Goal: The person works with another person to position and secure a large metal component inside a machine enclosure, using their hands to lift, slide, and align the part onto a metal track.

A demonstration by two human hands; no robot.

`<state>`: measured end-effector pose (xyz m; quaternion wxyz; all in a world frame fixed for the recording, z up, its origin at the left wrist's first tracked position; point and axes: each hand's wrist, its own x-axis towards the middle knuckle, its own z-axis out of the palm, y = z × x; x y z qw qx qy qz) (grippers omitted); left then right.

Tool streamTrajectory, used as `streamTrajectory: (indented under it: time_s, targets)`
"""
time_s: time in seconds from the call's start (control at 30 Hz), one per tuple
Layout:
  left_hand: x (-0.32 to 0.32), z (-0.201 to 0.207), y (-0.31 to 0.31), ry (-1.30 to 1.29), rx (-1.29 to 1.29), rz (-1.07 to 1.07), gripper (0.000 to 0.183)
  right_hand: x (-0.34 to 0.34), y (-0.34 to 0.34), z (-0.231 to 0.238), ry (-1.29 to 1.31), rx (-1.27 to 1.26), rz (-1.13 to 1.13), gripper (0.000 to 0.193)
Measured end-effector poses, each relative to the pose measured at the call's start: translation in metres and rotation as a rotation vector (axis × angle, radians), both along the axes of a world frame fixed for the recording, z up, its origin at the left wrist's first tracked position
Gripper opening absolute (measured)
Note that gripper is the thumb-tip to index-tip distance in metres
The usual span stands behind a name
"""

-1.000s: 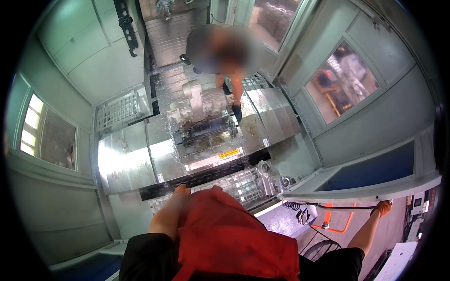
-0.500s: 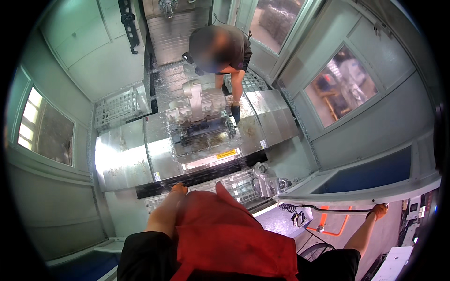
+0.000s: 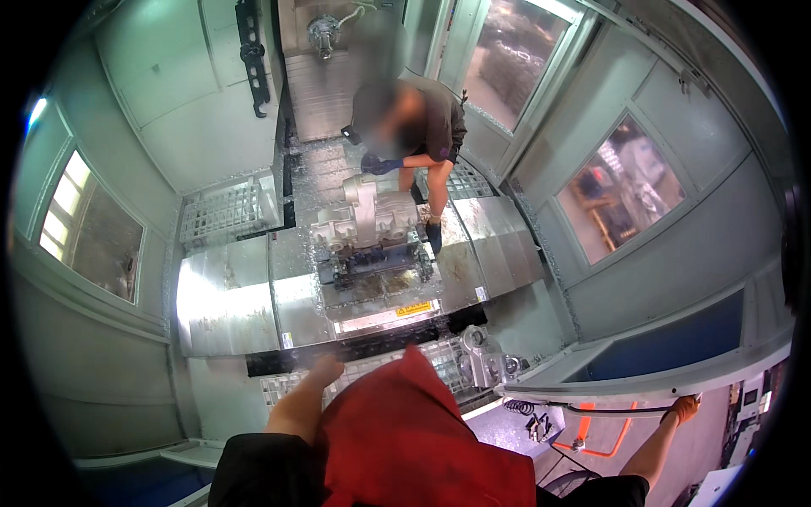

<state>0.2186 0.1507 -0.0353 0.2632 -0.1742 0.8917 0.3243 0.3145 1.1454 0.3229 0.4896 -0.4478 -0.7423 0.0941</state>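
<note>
My right hand point(image 3: 686, 410), in an orange glove, is closed around the edge of a grey door point(image 3: 608, 390) at the lower right. My left hand point(image 3: 328, 368) reaches forward beside the red apron point(image 3: 422, 431) on my front, over a metal grating point(image 3: 291, 390); blur hides its fingers. Ahead, a large silver metal casting point(image 3: 363, 215) sits on a dark fixture point(image 3: 380, 264). Behind the casting a co-worker point(image 3: 422, 118) bends down, with a dark-gloved hand point(image 3: 380, 165) near the casting's top.
A smaller silver casting point(image 3: 481, 359) rests by the grating in front of me. Metal chips lie over the steel covers point(image 3: 224, 300). Grey walls with windows point(image 3: 621, 190) enclose both sides. Beyond the door stand an orange frame point(image 3: 608, 452) and a coiled black hose point(image 3: 518, 407).
The whole view has shifted, so the casting and co-worker appear lower. The co-worker's gloved hand now shows near the casting's top. My right hand stays on the door edge.
</note>
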Motion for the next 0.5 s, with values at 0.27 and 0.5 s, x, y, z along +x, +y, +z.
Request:
streamTrajectory:
  time_s: [0.27, 0.5]
  targets:
    - [-0.013, 0.060, 0.015, -0.231, -0.073, -0.107, 0.054, -0.008, -0.013, 0.002, 0.135, -0.009, 0.033, 0.028]
    - [-0.014, 0.004, 0.011, -0.006, 0.053, -0.179, 0.039, -0.003, -0.026, 0.016, -0.037, 0.031, -0.145, 0.031]
